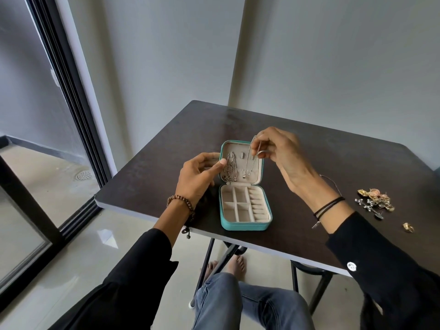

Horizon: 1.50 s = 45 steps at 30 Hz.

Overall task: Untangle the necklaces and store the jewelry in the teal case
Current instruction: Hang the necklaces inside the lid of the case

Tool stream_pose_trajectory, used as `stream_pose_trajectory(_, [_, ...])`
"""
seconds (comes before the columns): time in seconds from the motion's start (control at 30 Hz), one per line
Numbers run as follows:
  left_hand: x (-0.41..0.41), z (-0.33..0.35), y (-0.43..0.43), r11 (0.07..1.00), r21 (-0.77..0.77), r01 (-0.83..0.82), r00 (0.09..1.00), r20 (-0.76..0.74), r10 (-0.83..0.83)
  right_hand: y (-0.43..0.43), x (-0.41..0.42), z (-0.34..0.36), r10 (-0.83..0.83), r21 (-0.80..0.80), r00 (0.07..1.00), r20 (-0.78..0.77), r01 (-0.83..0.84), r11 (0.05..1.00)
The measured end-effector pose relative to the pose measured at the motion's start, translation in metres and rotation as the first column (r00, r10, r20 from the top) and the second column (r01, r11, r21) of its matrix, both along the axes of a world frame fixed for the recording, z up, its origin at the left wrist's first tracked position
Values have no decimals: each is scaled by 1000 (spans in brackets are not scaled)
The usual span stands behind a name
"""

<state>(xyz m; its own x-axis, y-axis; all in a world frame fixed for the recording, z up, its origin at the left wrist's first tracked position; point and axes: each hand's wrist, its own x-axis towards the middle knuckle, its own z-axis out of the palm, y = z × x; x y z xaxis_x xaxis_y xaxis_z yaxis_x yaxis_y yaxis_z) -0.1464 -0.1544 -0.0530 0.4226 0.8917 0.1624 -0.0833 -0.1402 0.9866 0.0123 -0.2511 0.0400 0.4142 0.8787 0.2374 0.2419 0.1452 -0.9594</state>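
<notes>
The teal case (245,226) stands open on the dark table (152,172), its lid upright and its beige compartments showing. A silver necklace (250,160) hangs in front of the lid's right side, pinched at its top by my right hand (283,158). Other chains (230,170) hang on the lid's left side. My left hand (197,177) holds the lid's left edge, thumb by those chains.
A heap of gold and silver jewelry (375,201) lies on the table at the right, with a gold ring (407,227) nearer the front edge. A glass sliding door (47,163) is on the left. My knees are below the table's front edge.
</notes>
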Motion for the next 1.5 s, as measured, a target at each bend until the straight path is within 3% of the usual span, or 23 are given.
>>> stream_pose_trajectory(0.8, [1,2,1,1000,3,1,1000,19,-1,0,-2,-9,29,-74,997,74,-24,997])
stream_pose_trajectory(1.03, [-1,4,0,1000,10,1,1000,25,-1,-5,2,-9,9,-110,966,259,21,994])
stream_pose_trajectory(1.23, [-2,5,-3,1000,14,10,999,45,-10,-10,5,-12,-9,-58,873,488,42,997])
stream_pose_trajectory(1.4, [-3,5,-4,1000,6,18,998,56,-18,-3,11,-27,-119,79,602,789,93,993])
stream_pose_trajectory(1.5, [-3,5,-5,1000,11,21,998,61,-22,-3,9,-32,-179,142,465,867,114,983])
